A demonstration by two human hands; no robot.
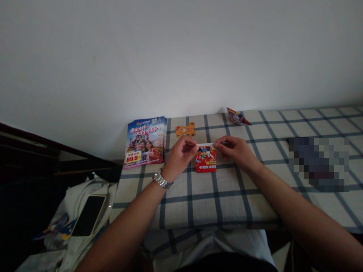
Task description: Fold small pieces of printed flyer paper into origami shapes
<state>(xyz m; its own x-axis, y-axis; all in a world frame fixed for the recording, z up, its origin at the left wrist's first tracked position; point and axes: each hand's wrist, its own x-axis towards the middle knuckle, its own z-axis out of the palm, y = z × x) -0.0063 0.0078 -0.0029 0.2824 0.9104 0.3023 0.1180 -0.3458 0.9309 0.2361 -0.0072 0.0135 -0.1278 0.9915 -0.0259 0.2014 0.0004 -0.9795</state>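
Observation:
A small red printed paper [206, 161] lies on the checked tablecloth [227, 196] with its top edge folded over into a white strip. My left hand [181, 153], with a metal watch on its wrist, pinches the left end of that strip. My right hand [235, 150] pinches the right end. Both hands are closed on the paper's folded edge, and the rest of the paper rests flat below them.
A stack of colourful flyers [145, 141] sits at the table's left rear corner. An orange bear-shaped cutout [185, 130] and a folded paper piece [237, 117] lie near the wall. A phone [89, 215] rests on cloth to the left. A blurred patch [319, 162] covers the right.

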